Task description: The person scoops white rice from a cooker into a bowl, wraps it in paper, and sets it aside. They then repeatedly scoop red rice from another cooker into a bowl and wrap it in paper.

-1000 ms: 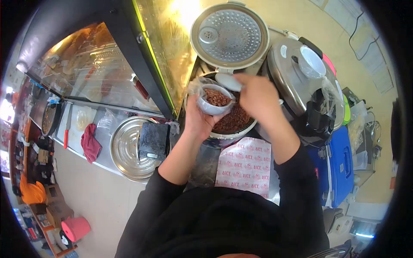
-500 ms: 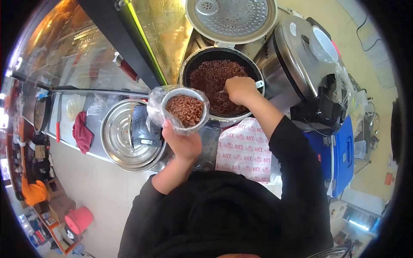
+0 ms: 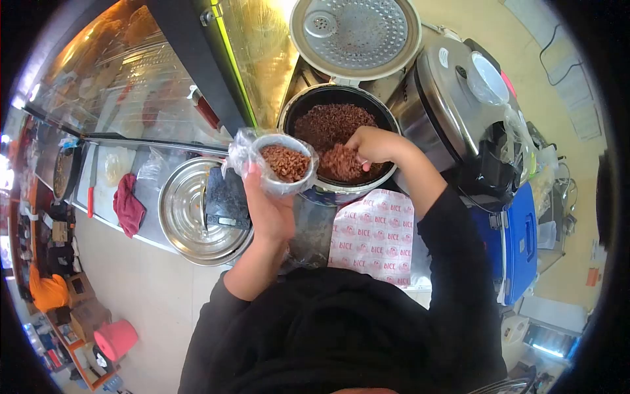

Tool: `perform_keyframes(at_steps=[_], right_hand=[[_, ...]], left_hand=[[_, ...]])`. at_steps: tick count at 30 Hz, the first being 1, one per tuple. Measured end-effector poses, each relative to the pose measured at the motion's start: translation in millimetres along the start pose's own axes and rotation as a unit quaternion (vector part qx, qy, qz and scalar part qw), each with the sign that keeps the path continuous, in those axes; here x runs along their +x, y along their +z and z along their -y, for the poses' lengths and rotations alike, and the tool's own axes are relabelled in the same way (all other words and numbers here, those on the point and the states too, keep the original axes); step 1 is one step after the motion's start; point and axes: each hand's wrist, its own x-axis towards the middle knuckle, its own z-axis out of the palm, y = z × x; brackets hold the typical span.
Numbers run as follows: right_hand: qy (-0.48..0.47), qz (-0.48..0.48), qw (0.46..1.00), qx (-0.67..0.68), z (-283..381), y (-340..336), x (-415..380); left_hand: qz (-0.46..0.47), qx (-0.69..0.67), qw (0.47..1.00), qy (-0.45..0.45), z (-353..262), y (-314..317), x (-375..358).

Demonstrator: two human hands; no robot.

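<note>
My left hand (image 3: pixel 269 210) is closed around a white bowl (image 3: pixel 279 190) lined with a clear plastic bag (image 3: pixel 241 152). Reddish-brown rice (image 3: pixel 286 162) fills much of the bowl, which is held up beside the rim of an open rice cooker (image 3: pixel 287 108). Over the cooker, my right hand (image 3: pixel 378 144) is closed on a rice paddle, now mostly hidden by my fingers and a heap of rice (image 3: pixel 342 163). More dark rice (image 3: pixel 335 125) lies in the black pot below.
The cooker's lid (image 3: pixel 357 29) stands open behind. A steel cooker (image 3: pixel 426 111) is at right, above a blue box (image 3: pixel 522 243). Printed paper (image 3: pixel 372 236) lies in front. Leftward are a black scale (image 3: pixel 226 203), a steel lid (image 3: pixel 180 210), a red cloth (image 3: pixel 128 205) and a knife (image 3: pixel 90 190).
My right hand has come up a little in the pot, and a heap of rice now shows at it. The bowl stays in my left hand, slightly more tilted toward the cooker.
</note>
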Motion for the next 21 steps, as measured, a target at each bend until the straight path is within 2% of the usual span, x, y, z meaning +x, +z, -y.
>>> perform_keyframes(at_steps=[3,4,7,8,10,12,13,15,16,21], right_hand=[[-0.020,-0.085,0.993,0.083,-7,-11,-19],[0.010,-0.113,0.989,0.091,6,-15,-35],[0.000,-0.182,0.970,0.161,19,-25,-57],[0.001,-0.207,0.964,0.167,26,-26,-65],[-0.094,-0.316,0.943,0.053,36,-13,-70],[-0.190,-0.425,0.881,-0.084,39,11,-70],[-0.176,-0.480,0.849,-0.131,44,25,-71],[-0.119,-0.461,0.855,-0.204,58,42,-85],[-0.160,-0.477,0.832,-0.233,50,47,-83],[-0.209,-0.457,0.838,-0.214,41,47,-85]], left_hand=[[0.015,0.049,0.998,-0.024,-7,10,6],[0.044,0.049,0.996,-0.053,-6,10,13],[0.001,0.097,0.991,-0.096,3,34,19],[0.016,0.084,0.991,-0.101,8,42,18],[0.057,0.035,0.987,-0.147,28,45,31],[0.087,-0.006,0.982,-0.168,38,51,40],[0.104,-0.020,0.980,-0.168,38,55,43],[0.115,-0.021,0.978,-0.172,37,59,46],[0.109,-0.007,0.978,-0.177,35,60,48],[0.094,0.052,0.978,-0.179,36,56,50]])
